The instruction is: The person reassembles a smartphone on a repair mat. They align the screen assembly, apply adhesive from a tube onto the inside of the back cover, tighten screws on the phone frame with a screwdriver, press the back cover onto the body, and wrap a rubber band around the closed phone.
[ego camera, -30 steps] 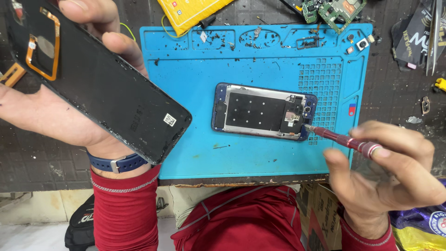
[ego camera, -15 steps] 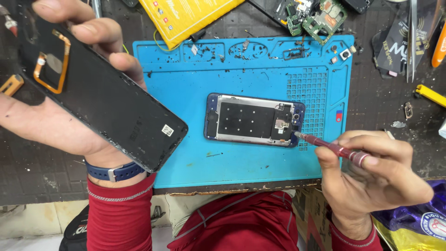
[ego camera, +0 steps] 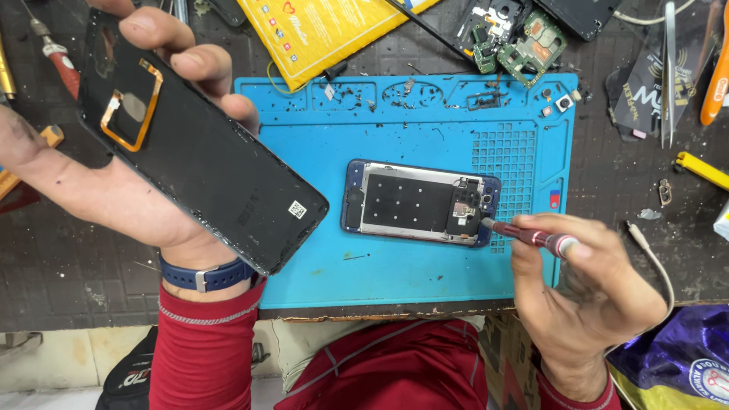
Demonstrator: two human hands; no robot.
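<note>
Dark workbench [ego camera: 61, 281] (cluttered), pale floor [ego camera: 53, 364]

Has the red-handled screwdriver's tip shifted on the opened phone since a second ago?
No. The red-handled screwdriver in the right hand keeps its tip at the opened phone's lower right corner on the blue mat.

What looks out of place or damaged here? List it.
The opened phone lies backless on the blue mat; its black back cover is off, in the left hand. Loose screws and debris litter the mat's top trays. Bare circuit boards lie beyond it.
</note>
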